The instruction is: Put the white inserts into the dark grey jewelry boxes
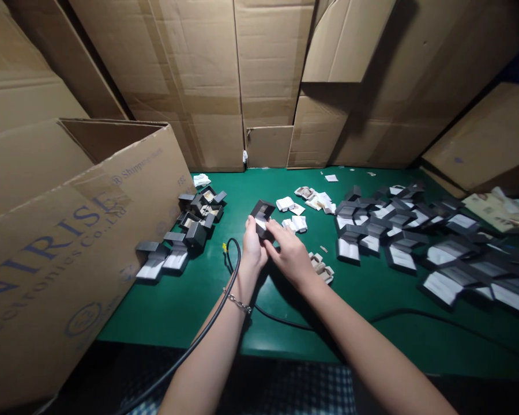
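Observation:
A small black hinged gift box [263,210] with its lid raised is held between my two hands above the middle of the green table; a pale lining shows inside. My left hand [253,245] wraps round its left side, thumb upward along the edge. From the right, my right hand [289,253] has its fingertips on the box's front and right side. What the fingertips press inside is too small to make out. Folded white inserts [294,223] lie just beyond my right hand, and beige inserts [322,268] lie partly behind that wrist.
Many open black boxes with white linings [400,256] cover the right side; several more [176,253] stand on the left beside a large carton [155,190]. A black cable [216,314] crosses my left forearm. Cardboard walls [199,86] close off the back of the table [190,317].

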Motion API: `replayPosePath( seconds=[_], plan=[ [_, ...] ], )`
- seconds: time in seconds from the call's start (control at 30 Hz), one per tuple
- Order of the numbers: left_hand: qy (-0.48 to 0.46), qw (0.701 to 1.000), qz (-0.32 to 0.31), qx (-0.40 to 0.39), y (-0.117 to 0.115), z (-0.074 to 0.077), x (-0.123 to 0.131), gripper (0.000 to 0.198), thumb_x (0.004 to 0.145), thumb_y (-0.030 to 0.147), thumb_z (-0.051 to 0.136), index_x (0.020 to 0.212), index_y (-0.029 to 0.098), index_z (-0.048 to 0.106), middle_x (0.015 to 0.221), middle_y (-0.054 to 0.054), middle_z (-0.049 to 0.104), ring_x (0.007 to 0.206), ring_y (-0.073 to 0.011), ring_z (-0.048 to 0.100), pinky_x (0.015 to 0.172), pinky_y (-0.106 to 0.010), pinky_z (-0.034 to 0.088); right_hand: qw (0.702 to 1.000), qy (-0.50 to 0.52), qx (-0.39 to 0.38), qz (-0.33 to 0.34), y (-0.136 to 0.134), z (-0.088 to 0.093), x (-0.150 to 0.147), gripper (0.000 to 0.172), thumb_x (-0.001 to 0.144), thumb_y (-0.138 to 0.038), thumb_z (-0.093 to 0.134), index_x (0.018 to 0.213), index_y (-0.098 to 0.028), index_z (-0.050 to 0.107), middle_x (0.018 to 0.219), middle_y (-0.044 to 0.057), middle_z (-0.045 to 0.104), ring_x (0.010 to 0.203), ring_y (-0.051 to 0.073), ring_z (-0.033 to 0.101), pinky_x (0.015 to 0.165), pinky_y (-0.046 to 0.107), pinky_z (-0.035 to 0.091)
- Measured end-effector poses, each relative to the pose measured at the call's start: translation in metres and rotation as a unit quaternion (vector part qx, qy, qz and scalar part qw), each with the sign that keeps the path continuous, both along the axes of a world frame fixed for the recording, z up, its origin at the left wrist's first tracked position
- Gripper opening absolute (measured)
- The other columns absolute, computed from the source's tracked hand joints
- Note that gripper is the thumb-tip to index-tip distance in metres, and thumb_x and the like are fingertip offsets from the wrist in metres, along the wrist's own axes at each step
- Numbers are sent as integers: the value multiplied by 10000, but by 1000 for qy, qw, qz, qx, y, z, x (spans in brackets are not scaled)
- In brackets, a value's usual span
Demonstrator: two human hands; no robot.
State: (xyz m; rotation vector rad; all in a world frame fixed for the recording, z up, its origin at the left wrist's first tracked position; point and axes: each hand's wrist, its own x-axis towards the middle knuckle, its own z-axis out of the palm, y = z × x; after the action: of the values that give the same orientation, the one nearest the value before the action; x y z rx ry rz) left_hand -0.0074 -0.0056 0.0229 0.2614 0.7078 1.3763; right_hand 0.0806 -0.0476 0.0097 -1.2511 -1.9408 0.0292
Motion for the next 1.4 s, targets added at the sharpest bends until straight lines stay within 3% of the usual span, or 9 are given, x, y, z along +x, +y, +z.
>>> replayPosePath(
  seconds=[0.1,0.3,0.5,0.6,0.9,1.1,1.23,1.3,1.4],
  plan=[
    [-34,999,8,10,-4,1,6,217,955,328,457,940,152,582,829,-42,669,768,-117,651,848,-256,486,999,11,-4,-31,4,-2,6,441,880,-140,453,1304,-193,561,1278,112,629,1224,253,569,1069,497,430],
    [-62,998,-17,16,-7,6,8,213,968,292,424,940,149,580,814,-45,646,773,-114,639,849,-244,483,998,46,-17,-39,8,2,13,410,847,-118,443,1202,-214,624,1185,101,682,1108,249,633,1062,539,411],
    [-65,998,-14,16,-7,5,6,190,955,289,451,927,156,583,786,-29,629,762,-117,634,856,-261,487,997,50,-14,-65,3,8,9,302,859,-140,475,1085,-253,639,1043,63,723,972,252,656,1115,706,85],
    [-67,997,-15,19,-7,6,7,241,962,303,431,892,148,602,811,-44,642,779,-125,636,871,-272,485,997,38,-8,-65,1,10,8,267,860,-146,483,1031,-265,649,1011,45,725,963,244,648,1118,699,26],
    [-94,995,-45,-6,-9,14,2,386,963,332,354,834,124,653,786,-84,661,778,-165,636,869,-310,489,996,-8,46,-79,2,7,8,265,888,-195,497,1102,-250,643,1119,84,699,1029,251,627,1119,675,64],
    [-102,993,-54,3,-9,13,1,389,941,356,362,827,122,651,777,-89,661,757,-174,636,824,-311,499,993,-39,88,-73,0,10,10,187,874,-174,519,1002,-230,643,984,64,708,945,233,628,1141,627,97],
    [-28,997,-71,-21,-8,8,-1,301,891,400,465,871,144,621,788,-52,652,652,-136,607,622,-253,479,987,-43,134,-76,-4,28,17,158,869,-176,526,984,-207,630,932,58,704,901,223,626,1128,571,210],
    [16,995,-96,-35,-8,7,-2,200,856,342,523,888,160,598,799,-30,646,601,-108,587,547,-221,437,985,-47,148,-77,-10,43,25,140,872,-184,529,977,-200,621,922,53,696,892,216,627,1099,528,288],
    [51,990,-116,-58,-9,6,-2,154,793,267,583,899,155,576,759,-6,609,544,-70,547,491,-188,379,985,-72,121,-95,-30,62,44,108,876,-219,523,947,-208,604,905,43,674,880,211,621,1025,472,385]
  ],
)
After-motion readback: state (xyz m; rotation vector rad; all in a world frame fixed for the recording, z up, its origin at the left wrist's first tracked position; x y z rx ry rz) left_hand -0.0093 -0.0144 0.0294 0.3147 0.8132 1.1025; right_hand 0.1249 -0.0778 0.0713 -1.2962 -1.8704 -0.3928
